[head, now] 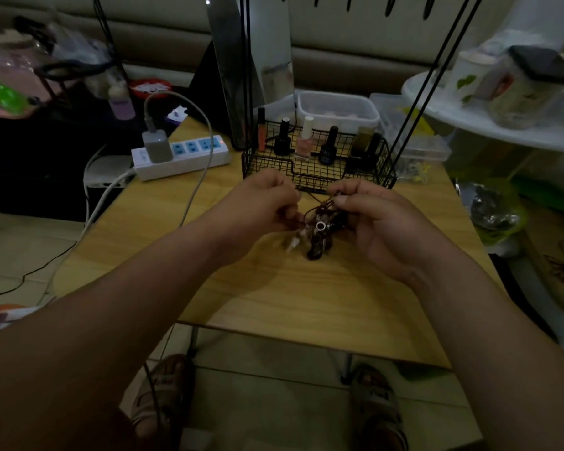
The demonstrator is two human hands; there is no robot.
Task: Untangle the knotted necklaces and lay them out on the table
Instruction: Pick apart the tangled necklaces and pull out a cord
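Dark necklaces point(321, 231) hang knotted between and just below your fingertips, left hand point(262, 206) and right hand point(380, 222) each pinching a cord.

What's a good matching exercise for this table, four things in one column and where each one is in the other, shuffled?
Things:
1. knotted necklaces
2. power strip
3. pink nail polish bottle
4. clear plastic box

Places:
A. standing inside the wire basket
B. gripped between the left hand and right hand
C. behind the wire basket
D. on the far left part of the table, with a charger plugged in

Pairs: 1-B, 2-D, 3-A, 4-C
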